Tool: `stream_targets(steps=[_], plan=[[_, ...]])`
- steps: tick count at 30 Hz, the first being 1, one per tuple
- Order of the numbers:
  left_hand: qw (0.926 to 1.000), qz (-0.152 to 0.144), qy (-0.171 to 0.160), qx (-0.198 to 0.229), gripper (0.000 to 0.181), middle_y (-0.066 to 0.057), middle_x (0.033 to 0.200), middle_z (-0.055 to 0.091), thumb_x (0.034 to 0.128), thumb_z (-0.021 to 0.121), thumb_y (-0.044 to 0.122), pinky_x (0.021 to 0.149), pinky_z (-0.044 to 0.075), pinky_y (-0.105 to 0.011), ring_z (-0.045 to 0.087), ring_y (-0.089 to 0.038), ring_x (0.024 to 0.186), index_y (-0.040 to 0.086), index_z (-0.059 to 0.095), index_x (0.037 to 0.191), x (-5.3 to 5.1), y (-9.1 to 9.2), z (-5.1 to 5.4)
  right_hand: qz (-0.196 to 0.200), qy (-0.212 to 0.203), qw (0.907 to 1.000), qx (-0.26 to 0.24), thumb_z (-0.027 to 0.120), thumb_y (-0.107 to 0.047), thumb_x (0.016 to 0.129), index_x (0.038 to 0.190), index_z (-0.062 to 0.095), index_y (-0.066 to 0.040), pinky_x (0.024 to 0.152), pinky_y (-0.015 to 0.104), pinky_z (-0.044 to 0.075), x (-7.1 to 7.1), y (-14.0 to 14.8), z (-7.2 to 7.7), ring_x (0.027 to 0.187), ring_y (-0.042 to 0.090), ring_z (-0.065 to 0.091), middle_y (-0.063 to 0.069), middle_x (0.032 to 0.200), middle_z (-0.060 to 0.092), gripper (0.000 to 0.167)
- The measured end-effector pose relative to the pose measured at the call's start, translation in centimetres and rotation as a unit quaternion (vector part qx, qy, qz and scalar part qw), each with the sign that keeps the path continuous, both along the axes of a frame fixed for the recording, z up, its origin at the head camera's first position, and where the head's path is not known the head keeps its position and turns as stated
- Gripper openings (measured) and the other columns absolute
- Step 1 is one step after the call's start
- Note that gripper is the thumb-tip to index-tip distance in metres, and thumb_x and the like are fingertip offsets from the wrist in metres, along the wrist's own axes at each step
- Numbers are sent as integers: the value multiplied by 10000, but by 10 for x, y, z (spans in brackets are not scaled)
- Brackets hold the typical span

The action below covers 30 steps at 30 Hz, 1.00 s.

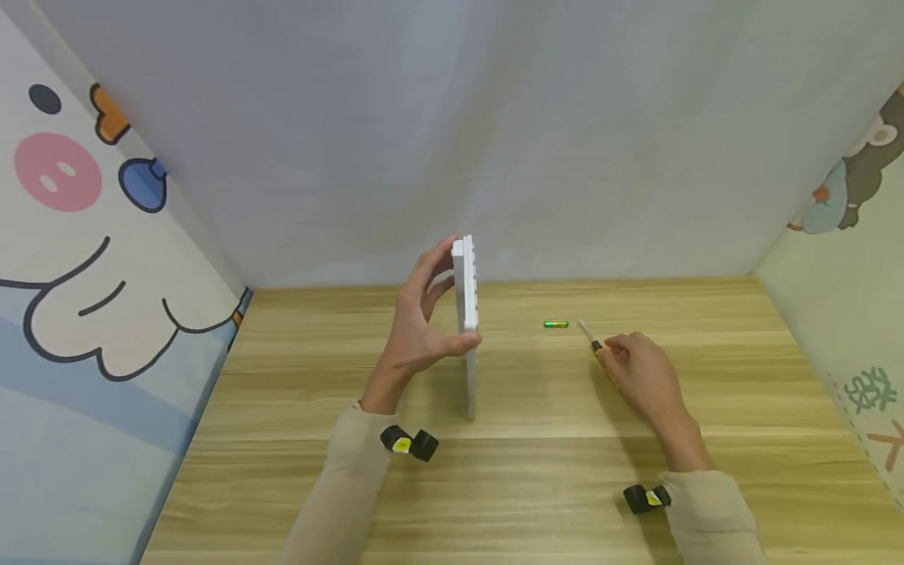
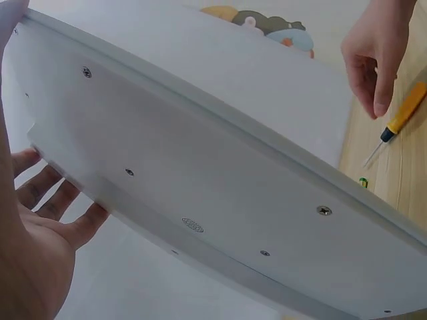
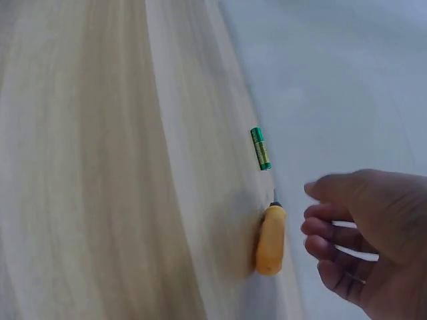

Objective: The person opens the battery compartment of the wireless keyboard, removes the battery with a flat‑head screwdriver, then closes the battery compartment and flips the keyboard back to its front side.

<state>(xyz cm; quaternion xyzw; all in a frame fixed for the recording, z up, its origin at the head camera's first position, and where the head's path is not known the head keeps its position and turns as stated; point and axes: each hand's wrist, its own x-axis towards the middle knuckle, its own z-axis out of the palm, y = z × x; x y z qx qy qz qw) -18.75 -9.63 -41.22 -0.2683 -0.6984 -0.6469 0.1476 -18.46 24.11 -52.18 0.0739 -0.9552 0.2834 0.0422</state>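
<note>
My left hand [image 1: 415,333] grips a flat white device [image 1: 464,282] that stands on edge above the table. Its thumb is at the near edge and the fingers are at the far one. In the left wrist view one broad face of the device [image 2: 200,180] shows several screws and a small round grille; the head view shows a row of small bumps along the opposite face. My right hand [image 1: 650,380] hovers over a yellow-handled screwdriver [image 3: 270,243], fingers loosely bent with nothing in them. The screwdriver lies on the table, apart from the hand in the right wrist view.
A green battery [image 1: 555,324] lies on the wooden table [image 1: 537,479], just left of the screwdriver's tip. A pale wall [image 1: 565,157] rises behind the table's far edge. Cartoon-printed panels [image 1: 85,275] flank the table on both sides.
</note>
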Motion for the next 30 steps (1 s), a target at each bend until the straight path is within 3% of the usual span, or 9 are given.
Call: stream_targets(steps=[3, 7, 15, 24, 30], plan=[[9999, -32, -7, 105, 1351, -233, 1451, 469, 589, 827, 783, 1172, 478, -497, 500, -213, 1302, -20, 325, 1553, 1, 1, 1, 393, -5, 9992, -28, 662, -279, 994, 1234, 696, 9, 858, 545, 588, -5, -5, 0, 1011, 380, 687, 203, 1093, 703, 376], [9998, -47, 11, 184, 1355, -247, 1447, 469, 588, 837, 771, 1172, 476, -512, 500, -290, 1308, -40, 325, 1545, 2, 4, 3, 1050, -224, 9938, -305, 660, -354, 998, 1341, 625, 20, 970, 554, 553, -9, -16, -2, 1112, 371, 639, 202, 1219, 660, 508], [9995, -62, -16, 301, 1352, -266, 1434, 464, 589, 838, 769, 1174, 476, -512, 487, -386, 1307, -41, 325, 1543, 4, 10, 1, 1886, -620, 9758, -916, 775, -420, 896, 1479, 511, -58, 999, 532, 543, -10, -48, -3, 1246, 326, 567, 159, 1391, 608, 735], [9996, -68, -70, 276, 1355, -242, 1466, 457, 583, 834, 779, 1183, 471, -492, 499, -188, 1322, -15, 321, 1553, 6, 15, 5, 2350, -1338, 9572, -1030, 878, -559, 724, 1589, 338, -143, 1128, 547, 484, -7, -76, -3, 1388, 304, 491, 49, 1522, 512, 1102], [9994, -88, -34, 328, 1350, -244, 1462, 459, 591, 833, 774, 1186, 471, -486, 502, -224, 1322, -25, 319, 1551, 6, 17, 7, 2678, -1417, 9469, -1081, 920, -547, 666, 1603, 300, -124, 1175, 574, 434, -4, -90, -3, 1412, 346, 459, 80, 1574, 457, 1200]])
